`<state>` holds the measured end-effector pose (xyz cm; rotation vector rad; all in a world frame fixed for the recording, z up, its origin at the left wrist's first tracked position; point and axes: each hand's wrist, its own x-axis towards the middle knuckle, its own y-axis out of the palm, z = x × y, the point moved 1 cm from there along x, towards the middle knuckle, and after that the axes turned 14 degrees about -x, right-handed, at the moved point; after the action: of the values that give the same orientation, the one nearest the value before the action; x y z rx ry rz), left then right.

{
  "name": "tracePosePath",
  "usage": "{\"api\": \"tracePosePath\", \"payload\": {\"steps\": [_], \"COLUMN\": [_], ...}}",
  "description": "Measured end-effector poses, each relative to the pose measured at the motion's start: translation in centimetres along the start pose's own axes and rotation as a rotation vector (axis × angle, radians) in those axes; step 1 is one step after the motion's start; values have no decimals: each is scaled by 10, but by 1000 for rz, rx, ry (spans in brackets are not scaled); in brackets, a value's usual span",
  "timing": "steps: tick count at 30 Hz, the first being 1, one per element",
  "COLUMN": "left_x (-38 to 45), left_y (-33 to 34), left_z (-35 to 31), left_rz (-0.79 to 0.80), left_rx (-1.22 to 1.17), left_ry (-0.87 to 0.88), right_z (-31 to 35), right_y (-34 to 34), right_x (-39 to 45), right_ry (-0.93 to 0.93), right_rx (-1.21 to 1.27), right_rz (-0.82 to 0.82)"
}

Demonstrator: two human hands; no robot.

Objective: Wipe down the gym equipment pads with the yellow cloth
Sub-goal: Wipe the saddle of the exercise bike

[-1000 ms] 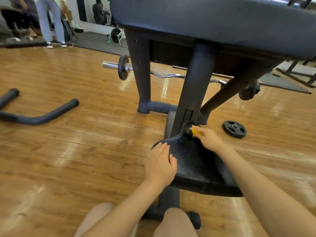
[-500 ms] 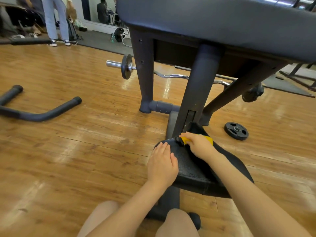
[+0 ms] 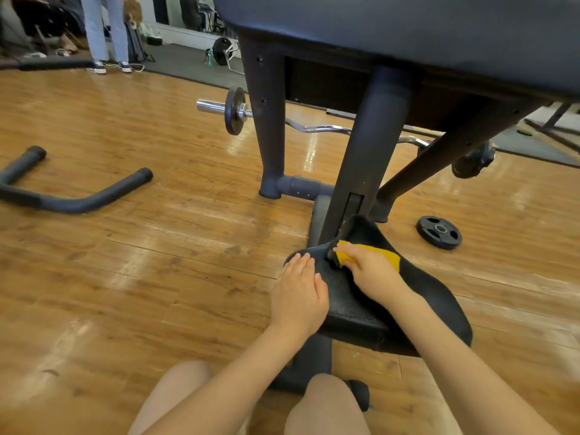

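Two hands: both rest on the seat pad (image 3: 433, 296), the low black pad at the foot of the bench post (image 3: 370, 152).
Right hand (image 3: 373, 271): fingers clenched around the yellow cloth (image 3: 381, 256), pressing it onto the front part of the seat pad, close to the post.
Yellow cloth: bunched under the right hand, one strip showing past the knuckles on the side away from the left hand, lying flat on the seat pad.
Left hand (image 3: 299, 293): fingers released and held together, palm down on the seat pad's left edge, holding nothing.
Arm pad (image 3: 408, 32): large and dark, above the seat pad, filling the top of the view.
Weight plate (image 3: 438, 231): flat on the wooden floor (image 3: 157, 262), to the right of the seat pad and apart from it.
Curl bar (image 3: 273, 119): on the floor beyond the seat pad, behind the post.
Knees (image 3: 326, 403): bare, just in front of the seat pad at the bottom edge.
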<state>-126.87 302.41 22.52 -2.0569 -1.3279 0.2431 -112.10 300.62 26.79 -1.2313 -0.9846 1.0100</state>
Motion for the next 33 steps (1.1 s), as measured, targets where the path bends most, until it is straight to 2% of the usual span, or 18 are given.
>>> {"api": "tracePosePath", "payload": {"steps": [4,9,12,14,18,20,23,27,30,33], "left_x": [-1,0,0,0,-1,-2,0,-2,-3,-5], "left_y": [2,3,1,1,2,2,1,-2,-3,-9], "left_z": [3,3,1,1,4,4,3,2,0,5], "left_rz": [-6,-15,-7,-9,-39,-45,-50,-19,-16,30], "left_rx": [-8,9,0,-15,-43,-58,-73,-71,-90,-126], "left_ry": [16,14,9,6,26,38,40,20,6,-35], "right_z": [0,-10,-6,-3,-2,-6,-6,6,8,6], "right_y": [1,-6,-1,-1,-3,-10,-14,-3,-2,1], "right_x": [-78,-5,24,0,-84,-79,-18,26,-25,-76], "right_ry": [-108,-161,-77,-91,-274,-317,-244,-70,-148,-303], "right_rx": [19,20,11,51,47,25,45,-2,106,80], "right_rz": [-56,83,31,9,26,73,107,38,5,2]}}
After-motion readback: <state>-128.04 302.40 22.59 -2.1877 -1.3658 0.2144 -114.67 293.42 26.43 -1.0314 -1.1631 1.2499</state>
